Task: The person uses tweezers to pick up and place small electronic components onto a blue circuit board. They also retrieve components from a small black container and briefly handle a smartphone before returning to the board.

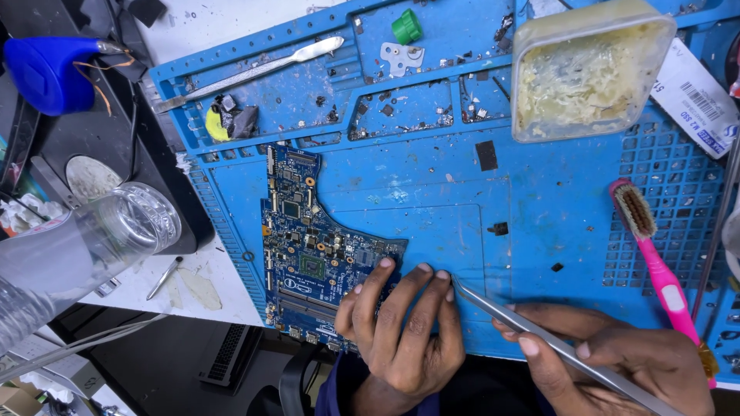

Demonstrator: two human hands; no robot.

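Board work on blue mat

Circuit board (308, 246) lies flat on the mat (539, 208), at its left edge. Left hand (405, 327) rests on the board's lower right corner, fingers spread and holding nothing. Right hand (617, 370), right of the board, is closed around tweezers (555, 347) whose tip touches the mat just beside the left fingertips. Pink brush (655, 254) lies well right of the board; a plastic tub (590, 73) sits above and right of it
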